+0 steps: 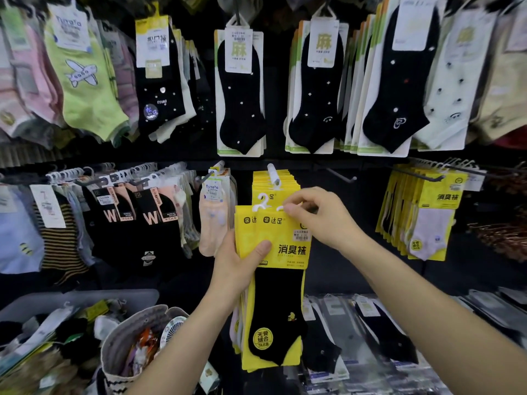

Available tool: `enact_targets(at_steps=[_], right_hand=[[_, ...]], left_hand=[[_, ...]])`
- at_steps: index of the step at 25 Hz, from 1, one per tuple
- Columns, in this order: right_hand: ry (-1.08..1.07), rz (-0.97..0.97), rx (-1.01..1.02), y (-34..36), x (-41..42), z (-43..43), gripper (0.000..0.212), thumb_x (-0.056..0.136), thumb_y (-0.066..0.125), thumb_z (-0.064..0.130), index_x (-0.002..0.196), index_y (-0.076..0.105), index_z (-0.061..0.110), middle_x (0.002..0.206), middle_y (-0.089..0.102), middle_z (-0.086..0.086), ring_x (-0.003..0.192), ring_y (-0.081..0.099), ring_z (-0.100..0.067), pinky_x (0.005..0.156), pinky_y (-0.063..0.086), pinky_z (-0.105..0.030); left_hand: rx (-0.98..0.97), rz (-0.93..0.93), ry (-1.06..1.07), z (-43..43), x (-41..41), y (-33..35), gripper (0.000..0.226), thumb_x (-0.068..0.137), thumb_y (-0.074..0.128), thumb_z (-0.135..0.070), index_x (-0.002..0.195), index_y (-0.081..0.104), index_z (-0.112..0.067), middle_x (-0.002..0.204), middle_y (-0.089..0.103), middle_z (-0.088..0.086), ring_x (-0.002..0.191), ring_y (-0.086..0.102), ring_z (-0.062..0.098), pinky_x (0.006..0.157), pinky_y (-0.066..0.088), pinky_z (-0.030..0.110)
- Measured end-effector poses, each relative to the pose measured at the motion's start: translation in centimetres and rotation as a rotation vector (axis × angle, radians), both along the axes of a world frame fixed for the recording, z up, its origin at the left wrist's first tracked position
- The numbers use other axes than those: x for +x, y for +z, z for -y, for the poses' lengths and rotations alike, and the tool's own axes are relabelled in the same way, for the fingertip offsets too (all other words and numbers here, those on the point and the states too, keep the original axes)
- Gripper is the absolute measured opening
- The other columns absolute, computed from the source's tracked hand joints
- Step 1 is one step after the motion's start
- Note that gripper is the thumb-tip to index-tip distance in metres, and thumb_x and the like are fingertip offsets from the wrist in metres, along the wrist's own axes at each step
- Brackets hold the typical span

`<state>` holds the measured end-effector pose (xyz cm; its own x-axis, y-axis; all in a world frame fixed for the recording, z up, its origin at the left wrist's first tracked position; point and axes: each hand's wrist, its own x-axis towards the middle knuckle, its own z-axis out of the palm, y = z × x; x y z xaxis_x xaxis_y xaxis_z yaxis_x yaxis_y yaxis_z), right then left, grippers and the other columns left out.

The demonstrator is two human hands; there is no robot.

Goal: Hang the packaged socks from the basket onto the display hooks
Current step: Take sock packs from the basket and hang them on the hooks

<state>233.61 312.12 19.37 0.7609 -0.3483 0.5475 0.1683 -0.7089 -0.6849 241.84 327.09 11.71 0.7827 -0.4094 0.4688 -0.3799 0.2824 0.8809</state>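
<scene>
Right hand hides the top corner of the held yellow sock packs; their small print is illegible. Basket cut off at lower left edge. Far-left socks blurred.

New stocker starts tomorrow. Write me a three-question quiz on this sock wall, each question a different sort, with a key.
1. True or false: the left hand holds a stack of yellow sock packs by its left edge.
2. Multiple choice: the right hand pinches (A) the white hanger tabs at the top of the stack, (B) the black dotted socks on the upper row, (C) the empty hook.
3. Fill in: the packs already hung on the hook with the white tip just above the hands are coloured ____.

Key: 1 true; 2 A; 3 yellow.
</scene>
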Motion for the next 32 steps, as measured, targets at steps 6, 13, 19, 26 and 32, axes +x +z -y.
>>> enact_targets(at_steps=[6, 13, 19, 26, 32], right_hand=[[-0.103, -0.126, -0.250, 1.5, 1.0, 0.0, 0.013, 0.096, 0.045, 0.022, 0.086, 0.053, 0.022, 0.082, 0.055, 0.011, 0.075, 0.052, -0.007, 0.064, 0.043, -0.025], [-0.226, -0.100, -0.146, 3.6, 3.5, 1.2, 0.015, 0.097, 0.042, 0.020, 0.087, 0.053, 0.018, 0.095, 0.060, 0.002, 0.086, 0.058, -0.019, 0.073, 0.050, -0.037], [-0.245, -0.155, -0.235, 4.4, 6.0, 0.7, 0.018, 0.093, 0.043, 0.016, 0.091, 0.059, 0.010, 0.092, 0.065, -0.005, 0.067, 0.054, -0.019, 0.066, 0.052, -0.042], [-0.248, -0.129, -0.232, 3.7, 6.2, 1.2, 0.016, 0.093, 0.049, 0.021, 0.087, 0.063, 0.014, 0.088, 0.066, 0.002, 0.069, 0.057, -0.016, 0.068, 0.052, -0.039], [-0.175, 0.183, -0.117, 1.8, 3.2, -0.5, 0.021, 0.081, 0.062, 0.045, 0.077, 0.054, 0.027, 0.070, 0.057, 0.011, 0.065, 0.052, -0.003, 0.066, 0.049, -0.031]], left_hand=[[0.030, -0.015, -0.032, 0.1, 0.6, -0.6, 0.042, 0.076, 0.067, -0.031, 0.114, 0.056, -0.017, 0.106, 0.069, -0.004, 0.090, 0.067, 0.003, 0.072, 0.053, 0.016], [-0.106, -0.172, 0.084, -1.0, 2.4, -1.5, 0.029, 0.091, 0.054, -0.031, 0.119, 0.057, -0.026, 0.104, 0.071, -0.004, 0.094, 0.068, 0.014, 0.074, 0.055, 0.024], [-0.059, -0.195, 0.237, -4.0, 4.7, -2.5, 0.012, 0.090, 0.056, -0.034, 0.096, 0.060, -0.024, 0.100, 0.070, 0.001, 0.089, 0.067, 0.016, 0.070, 0.052, 0.029], [-0.079, -0.180, 0.311, -5.8, 4.9, -2.0, 0.010, 0.091, 0.054, -0.034, 0.091, 0.058, -0.025, 0.096, 0.068, -0.002, 0.086, 0.066, 0.015, 0.066, 0.050, 0.026], [-0.039, -0.031, 0.215, -3.8, 2.5, -0.5, 0.020, 0.080, 0.057, -0.043, 0.093, 0.060, -0.028, 0.093, 0.070, -0.005, 0.087, 0.067, 0.012, 0.069, 0.051, 0.024]])
